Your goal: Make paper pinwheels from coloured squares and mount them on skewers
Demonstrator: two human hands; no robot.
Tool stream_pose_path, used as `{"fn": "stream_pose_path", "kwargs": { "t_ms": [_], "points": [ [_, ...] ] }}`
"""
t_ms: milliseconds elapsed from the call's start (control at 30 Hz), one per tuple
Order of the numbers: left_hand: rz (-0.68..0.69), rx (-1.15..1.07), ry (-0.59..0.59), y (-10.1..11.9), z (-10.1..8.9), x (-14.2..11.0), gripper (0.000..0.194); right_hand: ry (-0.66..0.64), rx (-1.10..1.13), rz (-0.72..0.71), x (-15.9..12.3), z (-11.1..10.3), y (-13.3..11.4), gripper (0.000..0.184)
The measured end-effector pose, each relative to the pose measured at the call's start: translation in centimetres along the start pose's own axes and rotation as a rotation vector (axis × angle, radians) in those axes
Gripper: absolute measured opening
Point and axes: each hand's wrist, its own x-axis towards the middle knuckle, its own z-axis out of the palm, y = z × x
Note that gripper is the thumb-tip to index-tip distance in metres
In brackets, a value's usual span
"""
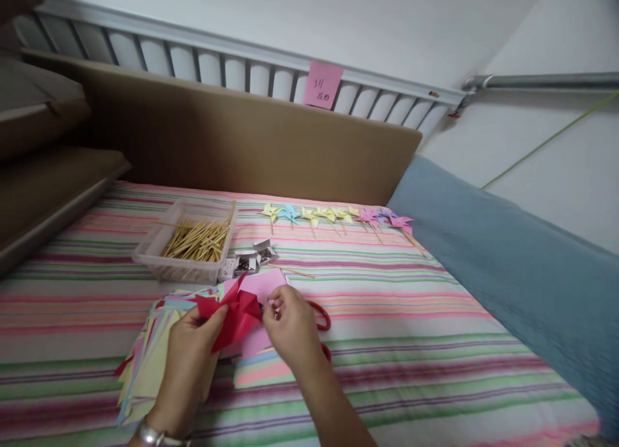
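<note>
My left hand (196,344) is closed on a red paper pinwheel (235,315), its thumb on top of the folded blades. Beside the pinwheel's right edge, my right hand (290,321) is pinched; what its fingertips hold is too small to make out. Scissors with red handles (323,317) lie partly hidden beneath the right hand. Under the hands are a pink paper sheet (264,284) on a stack of coloured paper, and a pile of cut paper pieces (155,363) to the left. Small open boxes of pins (247,263) stand just behind.
A clear plastic tub (181,269) of wooden sticks (198,240) stands at back left. Finished pinwheels (329,213) lie in a row at the back right. A loose stick (293,270) rests on the striped cloth (435,369). A brown board (242,137) stands behind.
</note>
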Motion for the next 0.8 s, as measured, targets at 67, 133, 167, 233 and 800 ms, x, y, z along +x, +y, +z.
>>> {"fn": "stream_pose_path", "kwargs": {
  "t_ms": [67, 133, 167, 233, 800],
  "points": [
    [-0.112, -0.095, -0.036, 0.6, -0.1, 0.0, 0.026, 0.004, -0.07, 0.061, 0.8, -0.3, 1.3, 0.006],
    [-0.183, -0.142, -0.088, 1.1, -0.2, 0.1, 0.023, -0.013, -0.138, 0.091, 1.3, -0.4, 2.4, 0.004],
    [-0.198, -0.155, -0.103, 1.2, -0.3, 0.2, 0.021, -0.021, -0.161, 0.093, 1.5, -0.3, 2.7, 0.004],
    [-0.209, -0.176, -0.119, 1.2, -0.5, 0.4, 0.019, -0.027, -0.19, 0.081, 1.6, -0.1, 3.1, 0.004],
    [-0.238, -0.268, -0.237, 0.6, -0.1, 0.1, 0.015, -0.311, 0.792, 0.225, 0.2, 0.5, 0.7, 0.039]
  ]
}}
